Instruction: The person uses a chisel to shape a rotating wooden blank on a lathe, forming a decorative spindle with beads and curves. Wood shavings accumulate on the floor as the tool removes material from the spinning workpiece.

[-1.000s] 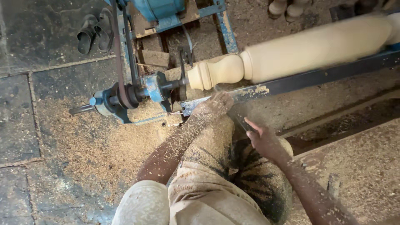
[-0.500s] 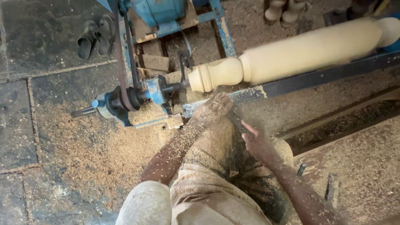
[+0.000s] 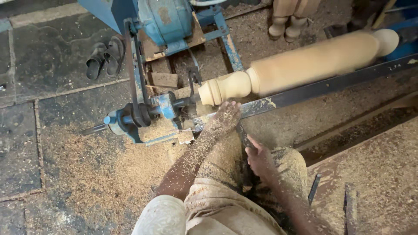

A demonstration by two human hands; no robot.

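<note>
Both hands grip a chisel: left hand (image 3: 224,116) at the pale wooden spindle (image 3: 300,65), right hand (image 3: 260,157) behind.

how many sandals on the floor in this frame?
2. A dark pair lies side by side on the stone floor at upper left: one sandal on the left, the other sandal right of it, beside the blue motor. More could be hidden outside the view.

We see a pale tan turned wooden piece (image 3: 305,65), a blue motor (image 3: 165,19) and blue lathe frame (image 3: 167,106), black sandals (image 3: 104,56), dark grey floor slabs (image 3: 17,143), and golden-brown sawdust (image 3: 100,174) speckling our left hand (image 3: 224,118).
</note>
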